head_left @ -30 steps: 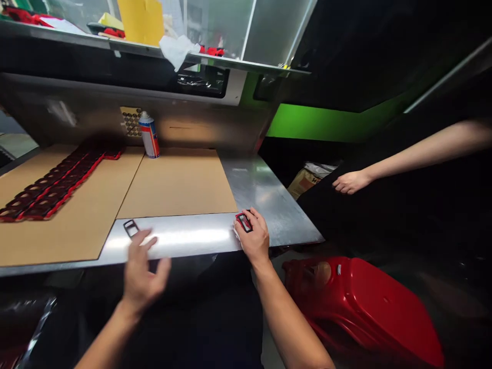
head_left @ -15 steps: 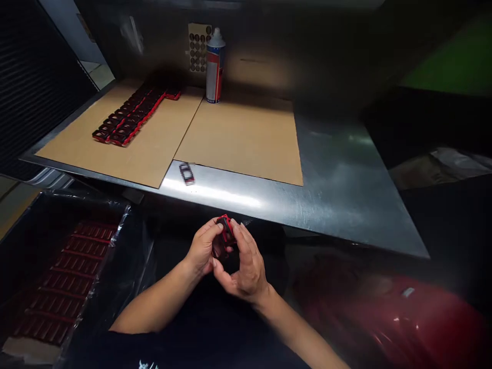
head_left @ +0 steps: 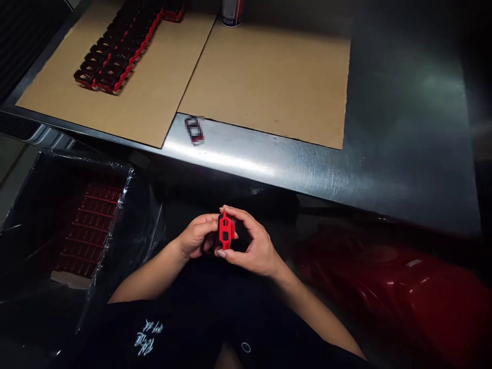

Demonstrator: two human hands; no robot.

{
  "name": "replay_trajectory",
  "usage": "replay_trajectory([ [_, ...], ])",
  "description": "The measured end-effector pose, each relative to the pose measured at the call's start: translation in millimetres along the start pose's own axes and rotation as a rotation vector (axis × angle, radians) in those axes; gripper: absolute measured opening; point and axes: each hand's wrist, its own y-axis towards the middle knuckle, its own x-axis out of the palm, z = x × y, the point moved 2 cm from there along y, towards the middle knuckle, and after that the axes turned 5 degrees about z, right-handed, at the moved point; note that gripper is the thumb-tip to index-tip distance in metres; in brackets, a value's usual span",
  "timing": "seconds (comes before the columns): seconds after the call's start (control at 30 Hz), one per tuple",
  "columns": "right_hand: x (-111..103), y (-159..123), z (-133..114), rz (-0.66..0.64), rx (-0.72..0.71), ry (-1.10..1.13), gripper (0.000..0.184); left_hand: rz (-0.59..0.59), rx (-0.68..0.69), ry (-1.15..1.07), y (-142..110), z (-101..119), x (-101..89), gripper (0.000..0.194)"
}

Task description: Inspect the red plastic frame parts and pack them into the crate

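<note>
This looks like a factory workshop for small moulded parts; a scuffed steel-topped workbench (head_left: 292, 171) runs across the room, with cardboard sheets (head_left: 269, 82) laid over it as a working surface; rows of red-and-black moulded parts (head_left: 115, 56) stand packed together on the cardboard; an aerosol can (head_left: 232, 10) stands at the back of the bench; below the bench edge, a plastic-lined bin (head_left: 144, 220) holds more red parts in stacked rows; a glossy red moulded shell (head_left: 388, 292) sits low on the other side.
</note>
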Motion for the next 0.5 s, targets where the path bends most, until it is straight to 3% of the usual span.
replay_trajectory([
  [0.17,-2,-7,6,-0.026,0.083,0.092,0.076,-0.059,0.055,0.104,-18,6,0.5,0.054],
  [0.5,2,-13,7,-0.056,0.082,0.136,0.079,-0.058,0.145,0.264,-29,5,0.5,0.064],
])
